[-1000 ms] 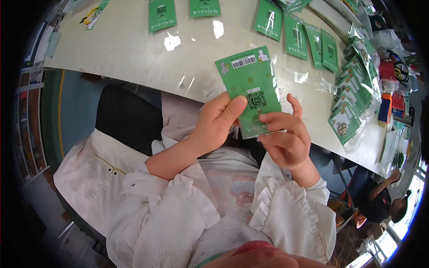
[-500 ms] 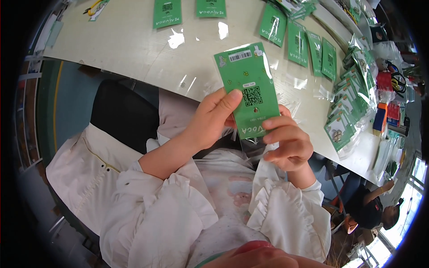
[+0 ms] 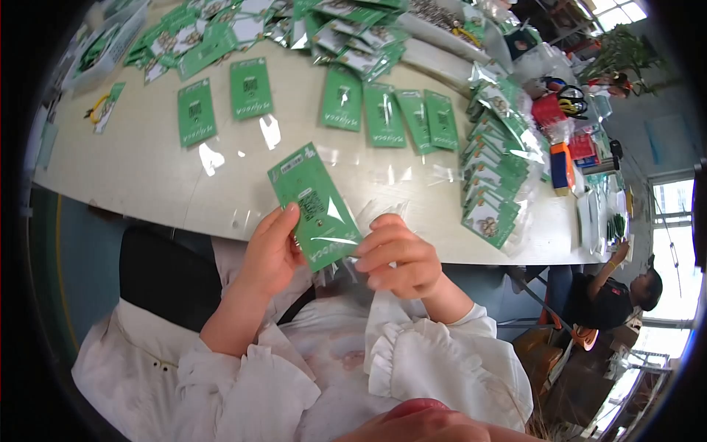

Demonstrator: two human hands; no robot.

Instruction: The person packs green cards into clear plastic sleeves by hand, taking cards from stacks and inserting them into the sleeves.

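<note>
Over the table's near edge I hold a green card in a clear plastic sleeve (image 3: 308,199), tilted, with a barcode and a square code on the side toward me. My left hand (image 3: 269,247) is closed on its left edge, thumb on the front and fingers behind. At the lower right corner is my right hand (image 3: 401,258), its fingers curled and closed on the edge of the sleeve. Light glares off the plastic there. Just beyond the card, similar green cards lie apart on the table, among them one green card (image 3: 251,88) and another (image 3: 195,113).
A heap of green card packs (image 3: 353,37) covers the far side of the pale table (image 3: 147,177). At the right lies an overlapping row of packs (image 3: 490,191), beside an orange and blue tool (image 3: 562,169). A white basket (image 3: 110,48) stands far left, near yellow-handled pliers (image 3: 96,110). Another person (image 3: 618,295) sits at right.
My view has lifted and shifted, so more of the table's far side shows. The card has tilted further, and my right fingers have curled closer together at its lower corner.
</note>
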